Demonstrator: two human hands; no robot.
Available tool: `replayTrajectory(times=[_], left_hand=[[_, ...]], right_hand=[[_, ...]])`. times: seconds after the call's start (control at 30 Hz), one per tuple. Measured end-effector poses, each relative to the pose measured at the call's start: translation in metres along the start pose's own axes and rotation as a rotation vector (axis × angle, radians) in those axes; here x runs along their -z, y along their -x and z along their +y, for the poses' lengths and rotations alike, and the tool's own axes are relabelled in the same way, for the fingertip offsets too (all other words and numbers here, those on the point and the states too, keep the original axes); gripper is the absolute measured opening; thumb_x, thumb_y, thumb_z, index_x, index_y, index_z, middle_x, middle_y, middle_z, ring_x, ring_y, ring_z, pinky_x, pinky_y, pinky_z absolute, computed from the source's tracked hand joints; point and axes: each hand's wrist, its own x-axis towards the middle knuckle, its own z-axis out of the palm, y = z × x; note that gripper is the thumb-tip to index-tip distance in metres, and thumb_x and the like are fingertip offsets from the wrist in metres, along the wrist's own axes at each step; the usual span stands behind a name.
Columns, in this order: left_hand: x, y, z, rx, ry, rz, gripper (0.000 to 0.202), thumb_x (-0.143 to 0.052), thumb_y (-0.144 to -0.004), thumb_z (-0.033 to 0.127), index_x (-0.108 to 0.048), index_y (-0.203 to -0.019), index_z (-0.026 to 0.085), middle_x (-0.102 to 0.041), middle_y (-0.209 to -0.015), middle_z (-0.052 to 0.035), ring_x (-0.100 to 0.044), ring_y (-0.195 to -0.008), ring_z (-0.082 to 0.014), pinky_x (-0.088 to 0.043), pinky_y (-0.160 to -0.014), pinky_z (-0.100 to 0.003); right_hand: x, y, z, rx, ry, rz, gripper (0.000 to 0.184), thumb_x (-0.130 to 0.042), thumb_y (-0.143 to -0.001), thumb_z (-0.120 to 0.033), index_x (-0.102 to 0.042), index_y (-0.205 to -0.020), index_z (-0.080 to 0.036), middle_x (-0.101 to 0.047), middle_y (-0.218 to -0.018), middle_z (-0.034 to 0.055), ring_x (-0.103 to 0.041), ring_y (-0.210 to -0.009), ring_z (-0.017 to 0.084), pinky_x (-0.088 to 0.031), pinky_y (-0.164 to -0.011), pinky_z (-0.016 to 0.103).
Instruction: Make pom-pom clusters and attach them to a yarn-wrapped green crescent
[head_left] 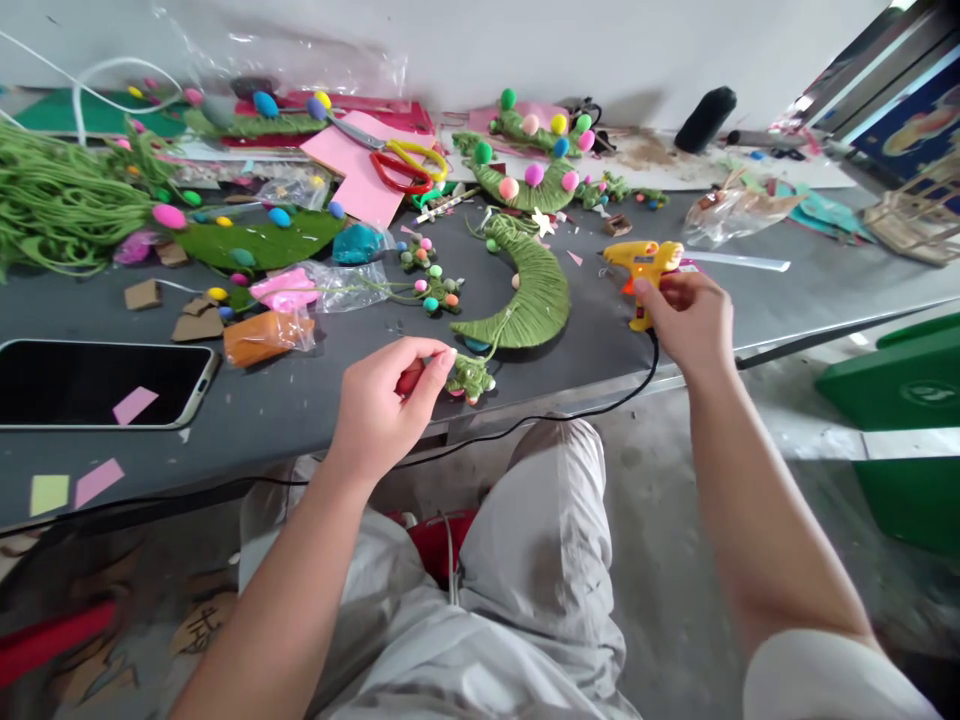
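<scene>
My left hand (397, 400) pinches a small green yarn-wrapped ornament (471, 378) dotted with tiny pompoms, near the table's front edge. A strand of yarn runs from it up to a green yarn-wrapped crescent (536, 290), which lies flat just beyond. My right hand (691, 318) is closed around the handle of a yellow hot glue gun (643, 262). Its nozzle points left, and a clear glue stick (739, 262) sticks out behind. Two more small pompom ornaments (437, 293) lie left of the crescent.
Red and yellow scissors (409, 165) rest on pink paper (360, 160) at the back. Green yarn (67, 200) heaps at left, above a phone (105, 384). The gun's black cord (540, 416) trails along the front edge. Green bins (900, 375) stand at right.
</scene>
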Motion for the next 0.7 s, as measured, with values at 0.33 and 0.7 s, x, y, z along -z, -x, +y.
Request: replayTrajectory(times=[0.33, 0.7], left_hand=[[-0.004, 0.004, 0.005, -0.136, -0.019, 0.19, 0.01, -0.068, -0.097, 0.027, -0.076, -0.093, 0.023, -0.062, -0.064, 0.0031, -0.047, -0.053, -0.0097, -0.043, -0.057, -0.025], [-0.017, -0.001, 0.016, -0.157, -0.029, 0.156, 0.013, -0.065, -0.1, 0.03, -0.076, -0.097, 0.024, -0.059, -0.061, 0.0026, -0.049, -0.053, -0.0111, -0.043, -0.057, -0.027]], right_hand=[[-0.007, 0.106, -0.067, 0.043, -0.447, -0.474, 0.035, -0.068, -0.095, -0.052, -0.076, -0.088, -0.019, -0.059, -0.064, 0.0013, -0.046, -0.058, 0.014, -0.034, -0.055, 0.03], [-0.047, 0.103, -0.12, -0.05, -0.576, -0.769, 0.051, -0.069, -0.088, -0.066, -0.071, -0.075, -0.017, -0.05, -0.05, -0.0036, -0.033, -0.048, 0.008, -0.025, -0.047, 0.026]])
